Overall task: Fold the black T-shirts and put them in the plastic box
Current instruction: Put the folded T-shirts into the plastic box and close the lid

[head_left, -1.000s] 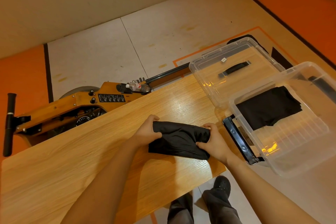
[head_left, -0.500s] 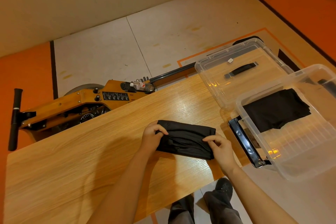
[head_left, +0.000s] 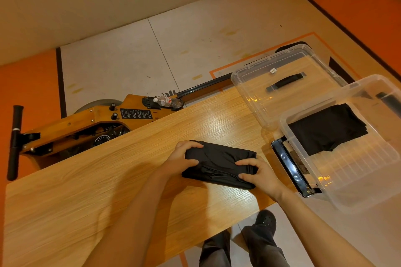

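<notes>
One lid (head_left: 282,84) beside plastic box (head_left: 355,171)

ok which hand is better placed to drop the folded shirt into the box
Right. The right hand grips the folded T-shirt at the end nearest the plastic box, which sits to that side. The left hand grips the far end.

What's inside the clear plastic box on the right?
One folded black T-shirt lies in the far part of the plastic box; the near part shows only its ribbed bottom. Whether another shirt lies underneath it is hidden.
</notes>
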Motion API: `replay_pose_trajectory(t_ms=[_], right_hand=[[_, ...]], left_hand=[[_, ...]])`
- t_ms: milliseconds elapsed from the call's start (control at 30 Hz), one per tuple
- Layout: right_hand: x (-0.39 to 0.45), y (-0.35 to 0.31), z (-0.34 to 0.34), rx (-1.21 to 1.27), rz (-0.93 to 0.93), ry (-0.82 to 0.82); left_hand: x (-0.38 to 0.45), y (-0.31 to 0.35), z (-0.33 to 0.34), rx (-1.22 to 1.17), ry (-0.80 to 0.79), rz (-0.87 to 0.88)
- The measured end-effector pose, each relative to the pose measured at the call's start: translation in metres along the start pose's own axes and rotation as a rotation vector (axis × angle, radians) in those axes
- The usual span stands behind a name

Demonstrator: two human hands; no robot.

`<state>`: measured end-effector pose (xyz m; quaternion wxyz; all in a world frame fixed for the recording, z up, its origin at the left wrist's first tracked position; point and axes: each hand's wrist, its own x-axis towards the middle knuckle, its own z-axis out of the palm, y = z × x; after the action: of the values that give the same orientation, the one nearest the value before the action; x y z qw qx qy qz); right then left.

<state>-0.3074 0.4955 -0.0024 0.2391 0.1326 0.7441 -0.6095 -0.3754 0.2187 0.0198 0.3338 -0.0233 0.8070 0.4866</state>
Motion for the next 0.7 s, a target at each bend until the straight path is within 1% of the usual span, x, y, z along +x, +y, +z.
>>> replay_pose_trajectory(t_ms=[100, 233, 367, 533, 700], right_hand=[[-0.001, 0.0, -0.003, -0.015, 0.008, -0.024], [0.0, -0.004, 0.0, -0.081, 0.017, -0.02], [0.002, -0.008, 0.004, -0.182, -0.004, -0.008], [0.001, -0.022, 0.003, -0.259, -0.054, 0.013], [-0.004, -0.049, -0.009, -0.294, -0.106, 0.008]], left_hand=[[-0.002, -0.002, -0.01, 0.071, -0.132, 0.0], [-0.001, -0.003, -0.013, 0.19, -0.17, -0.01], [0.002, 0.0, -0.006, 0.26, -0.147, 0.004], [-0.003, 0.006, 0.004, 0.231, -0.067, 0.035], [-0.013, 0.028, -0.007, 0.161, -0.02, 0.067]])
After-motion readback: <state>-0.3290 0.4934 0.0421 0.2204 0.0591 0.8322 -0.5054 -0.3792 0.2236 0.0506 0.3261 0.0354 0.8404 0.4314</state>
